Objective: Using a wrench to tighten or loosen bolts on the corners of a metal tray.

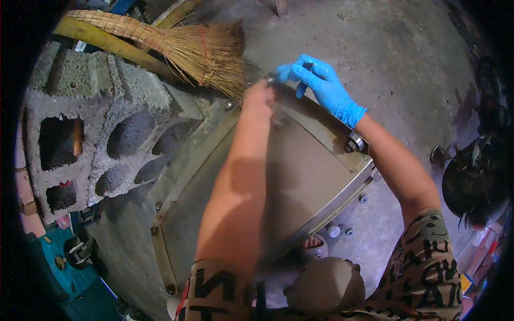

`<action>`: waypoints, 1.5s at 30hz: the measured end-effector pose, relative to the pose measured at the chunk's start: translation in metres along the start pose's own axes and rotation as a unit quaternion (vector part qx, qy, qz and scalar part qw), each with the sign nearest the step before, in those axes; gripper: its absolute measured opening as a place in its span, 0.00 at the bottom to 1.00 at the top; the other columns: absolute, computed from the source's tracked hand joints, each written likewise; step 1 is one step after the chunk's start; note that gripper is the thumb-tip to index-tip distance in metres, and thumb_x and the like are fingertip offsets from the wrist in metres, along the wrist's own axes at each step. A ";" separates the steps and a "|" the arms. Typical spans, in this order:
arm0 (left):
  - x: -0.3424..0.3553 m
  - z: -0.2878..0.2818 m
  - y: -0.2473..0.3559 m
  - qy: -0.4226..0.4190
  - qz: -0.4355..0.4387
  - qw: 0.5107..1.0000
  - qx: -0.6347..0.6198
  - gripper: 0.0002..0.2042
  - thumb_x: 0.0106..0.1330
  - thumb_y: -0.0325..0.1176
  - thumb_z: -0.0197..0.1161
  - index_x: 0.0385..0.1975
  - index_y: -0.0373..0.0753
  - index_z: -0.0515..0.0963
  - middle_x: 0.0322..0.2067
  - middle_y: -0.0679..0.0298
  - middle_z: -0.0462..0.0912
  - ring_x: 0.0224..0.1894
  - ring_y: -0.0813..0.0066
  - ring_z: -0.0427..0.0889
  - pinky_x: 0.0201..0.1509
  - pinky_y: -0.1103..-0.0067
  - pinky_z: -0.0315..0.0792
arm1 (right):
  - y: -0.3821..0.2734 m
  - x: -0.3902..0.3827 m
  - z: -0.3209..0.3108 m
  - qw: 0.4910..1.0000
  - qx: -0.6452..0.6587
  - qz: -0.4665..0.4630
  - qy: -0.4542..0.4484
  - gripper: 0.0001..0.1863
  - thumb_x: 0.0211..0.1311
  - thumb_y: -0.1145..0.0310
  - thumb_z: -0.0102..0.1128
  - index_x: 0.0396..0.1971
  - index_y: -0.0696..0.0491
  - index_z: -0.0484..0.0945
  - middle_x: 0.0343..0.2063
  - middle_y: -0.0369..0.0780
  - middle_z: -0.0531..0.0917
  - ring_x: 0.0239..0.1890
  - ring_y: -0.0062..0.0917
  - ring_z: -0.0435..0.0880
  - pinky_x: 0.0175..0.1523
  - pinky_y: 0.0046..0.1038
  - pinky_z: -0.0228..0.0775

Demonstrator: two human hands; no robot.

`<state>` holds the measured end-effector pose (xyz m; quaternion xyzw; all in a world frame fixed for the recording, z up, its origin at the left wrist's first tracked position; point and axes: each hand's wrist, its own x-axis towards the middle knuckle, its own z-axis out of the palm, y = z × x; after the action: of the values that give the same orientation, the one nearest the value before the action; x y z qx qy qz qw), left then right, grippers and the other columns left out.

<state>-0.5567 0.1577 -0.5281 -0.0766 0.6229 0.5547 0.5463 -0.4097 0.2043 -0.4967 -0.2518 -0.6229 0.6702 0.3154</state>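
A large flat metal panel (316,176) with a raised rim lies tilted below my arms, a shiny round wheel-like fitting (354,143) at its right corner. My left hand (259,99), bare and smeared by motion, is at the panel's far corner; its fingers cannot be made out. Just right of it, over the far rim, is my right hand (318,83) in a blue glove. Its fingers are bent and drawn together, the tips blurred; whatever they hold is hidden. Another small metal fitting (230,104) sits left of my left hand.
Rough concrete hollow blocks (96,99) stand at the left, with a straw broom (209,56) beyond them. Small ring-shaped parts (364,199) lie on the concrete floor (391,59) near the panel's right edge. A dark round object (474,179) is at far right, a teal case (64,267) at lower left.
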 end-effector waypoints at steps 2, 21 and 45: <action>0.001 -0.010 0.004 -0.042 -0.017 0.999 0.010 0.04 0.63 0.30 0.51 0.27 0.40 0.67 0.16 0.69 0.67 0.12 0.82 0.61 0.15 0.85 0.53 | -0.001 0.001 0.003 1.000 -0.001 0.005 -0.004 0.11 0.64 0.64 0.47 0.30 0.56 0.73 0.37 0.37 0.79 0.31 0.18 0.74 0.32 0.21 0.70; 0.001 0.002 -0.001 0.015 -0.008 1.000 -0.026 0.07 0.65 0.32 0.50 0.29 0.34 0.68 0.18 0.65 0.68 0.12 0.80 0.61 0.16 0.83 0.57 | -0.001 -0.001 0.001 1.000 0.023 0.003 0.002 0.10 0.63 0.63 0.48 0.31 0.55 0.74 0.34 0.35 0.79 0.31 0.17 0.74 0.32 0.19 0.68; 0.028 -0.015 -0.002 -0.031 0.007 0.999 0.022 0.05 0.65 0.30 0.49 0.27 0.39 0.66 0.17 0.68 0.67 0.13 0.81 0.60 0.17 0.85 0.54 | -0.003 0.001 0.002 1.000 0.015 -0.005 -0.003 0.11 0.64 0.64 0.47 0.31 0.56 0.73 0.36 0.37 0.79 0.33 0.18 0.75 0.32 0.20 0.70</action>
<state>-0.5755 0.1595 -0.5543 -0.0429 0.6180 0.5469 0.5632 -0.4111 0.2037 -0.4939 -0.2414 -0.6148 0.6789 0.3208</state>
